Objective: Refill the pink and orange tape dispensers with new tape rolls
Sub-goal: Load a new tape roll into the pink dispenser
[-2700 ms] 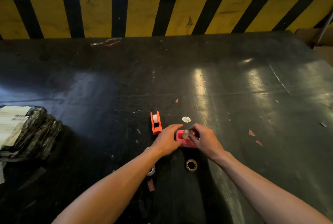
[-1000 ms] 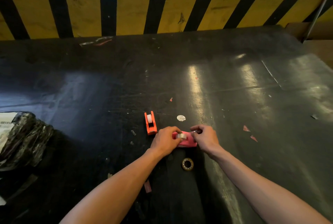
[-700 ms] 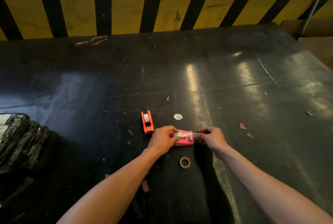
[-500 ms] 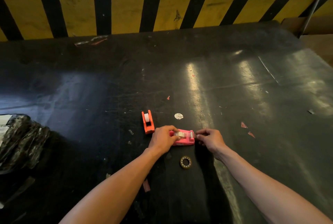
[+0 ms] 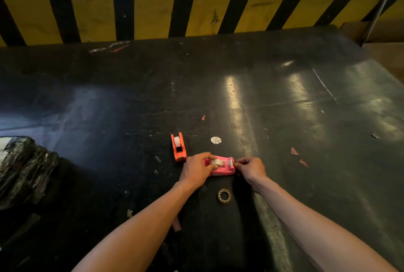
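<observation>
Left hand [image 5: 197, 169] had its grip clamped on the pink tape dispenser [image 5: 220, 166] on the worktop [image 5: 284, 107], right hand [image 5: 249, 168] pinching tape at its cutter, so pink looked nearly done and the orange tape dispenser [image 5: 178, 147] just behind already had a roll.

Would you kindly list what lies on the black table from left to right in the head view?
Crumpled black plastic bag → orange tape dispenser → left hand → pink tape dispenser → right hand → red scraps.
</observation>
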`<state>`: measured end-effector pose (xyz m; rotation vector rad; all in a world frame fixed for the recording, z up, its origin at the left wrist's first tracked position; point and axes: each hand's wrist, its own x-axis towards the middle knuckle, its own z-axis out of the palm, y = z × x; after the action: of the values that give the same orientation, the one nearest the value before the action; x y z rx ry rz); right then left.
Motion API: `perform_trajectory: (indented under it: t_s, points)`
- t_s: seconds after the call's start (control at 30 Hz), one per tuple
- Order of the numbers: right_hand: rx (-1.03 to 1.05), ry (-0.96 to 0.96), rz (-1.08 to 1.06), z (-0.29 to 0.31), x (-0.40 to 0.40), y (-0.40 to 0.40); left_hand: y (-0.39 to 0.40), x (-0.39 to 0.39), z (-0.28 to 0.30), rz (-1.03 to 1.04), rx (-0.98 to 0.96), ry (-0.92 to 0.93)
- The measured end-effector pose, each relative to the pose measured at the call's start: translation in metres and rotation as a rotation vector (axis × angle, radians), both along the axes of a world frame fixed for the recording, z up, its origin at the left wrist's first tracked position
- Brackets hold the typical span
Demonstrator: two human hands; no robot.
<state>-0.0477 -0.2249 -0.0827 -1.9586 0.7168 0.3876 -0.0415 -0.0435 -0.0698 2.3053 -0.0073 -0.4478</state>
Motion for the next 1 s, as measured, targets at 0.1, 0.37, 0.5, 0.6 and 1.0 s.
perform_trajectory:
  t_s: [0.1, 0.37, 0.5, 0.6, 1.0]
  points:
    - [-0.071, 0.026, 0.141, 0.003, -0.003, 0.001, 0.001, -0.001, 0.002, 0.003, -0.006, -0.010]
    - [-0.464, -0.207, 0.831, 0.003, -0.012, 0.008, 0.015, -0.024, -0.008, -0.084, 0.037, -0.054]
    - [-0.512, -0.256, 0.846, -0.007, -0.007, 0.010, 0.040, -0.049, -0.024, -0.106, 0.174, -0.116]
    - [-0.417, -0.238, 0.631, -0.006, -0.001, 0.018, 0.053, -0.055, -0.034, -0.146, 0.348, -0.083]
    - [-0.380, -0.047, 0.236, -0.011, 0.042, 0.045, 0.059, -0.050, -0.026, -0.172, 0.282, -0.058]
